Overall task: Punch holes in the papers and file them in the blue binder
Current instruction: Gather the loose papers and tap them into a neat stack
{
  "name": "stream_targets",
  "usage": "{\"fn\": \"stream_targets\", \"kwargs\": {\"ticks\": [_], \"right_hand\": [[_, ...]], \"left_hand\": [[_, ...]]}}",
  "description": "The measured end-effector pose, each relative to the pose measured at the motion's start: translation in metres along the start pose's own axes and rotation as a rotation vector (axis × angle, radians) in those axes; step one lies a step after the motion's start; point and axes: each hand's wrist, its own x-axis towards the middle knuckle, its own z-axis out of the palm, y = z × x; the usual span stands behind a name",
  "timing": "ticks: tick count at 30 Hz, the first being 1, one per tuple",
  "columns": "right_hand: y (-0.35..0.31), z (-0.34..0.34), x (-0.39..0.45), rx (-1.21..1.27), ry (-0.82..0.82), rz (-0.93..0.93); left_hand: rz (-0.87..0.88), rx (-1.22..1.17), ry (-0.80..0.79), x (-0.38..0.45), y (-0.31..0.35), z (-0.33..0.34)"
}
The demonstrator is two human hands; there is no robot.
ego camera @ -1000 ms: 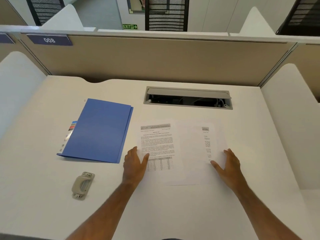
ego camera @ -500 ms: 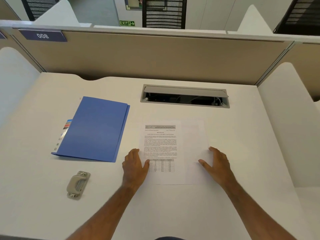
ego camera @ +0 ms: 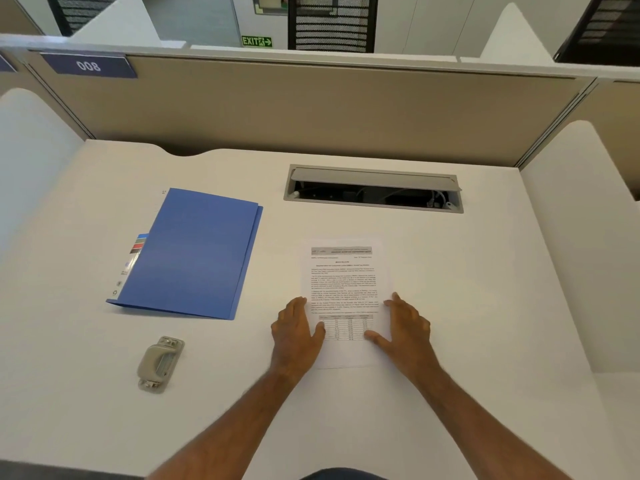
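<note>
The printed papers (ego camera: 343,278) lie stacked flat in the middle of the white desk (ego camera: 485,306), text side up. My left hand (ego camera: 296,332) rests flat against the stack's left edge, thumb on the sheet. My right hand (ego camera: 407,327) presses flat against the right edge, thumb on the sheet too. The closed blue binder (ego camera: 194,254) lies to the left of the papers, coloured tabs showing at its left side. A beige hole punch (ego camera: 159,363) sits in front of the binder, left of my left hand.
An open grey cable tray (ego camera: 374,188) is set into the desk behind the papers. Beige partition panels (ego camera: 311,105) close the back, and white side dividers (ego camera: 581,237) stand on both sides.
My right hand slid left, bringing the right-hand sheet over the left one, so the two spread papers now form one stack. My left hand stayed at the left edge.
</note>
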Motion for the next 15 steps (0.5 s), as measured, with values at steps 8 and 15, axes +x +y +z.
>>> {"fn": "stream_targets", "kwargs": {"ticks": [8, 15], "right_hand": [[-0.008, 0.009, -0.006, -0.026, 0.003, 0.015], [-0.006, 0.013, -0.006, -0.055, -0.003, 0.023]], "left_hand": [[-0.205, -0.235, -0.001, 0.009, 0.011, -0.002], [-0.428, -0.61, -0.054, 0.028, 0.011, -0.01]]}}
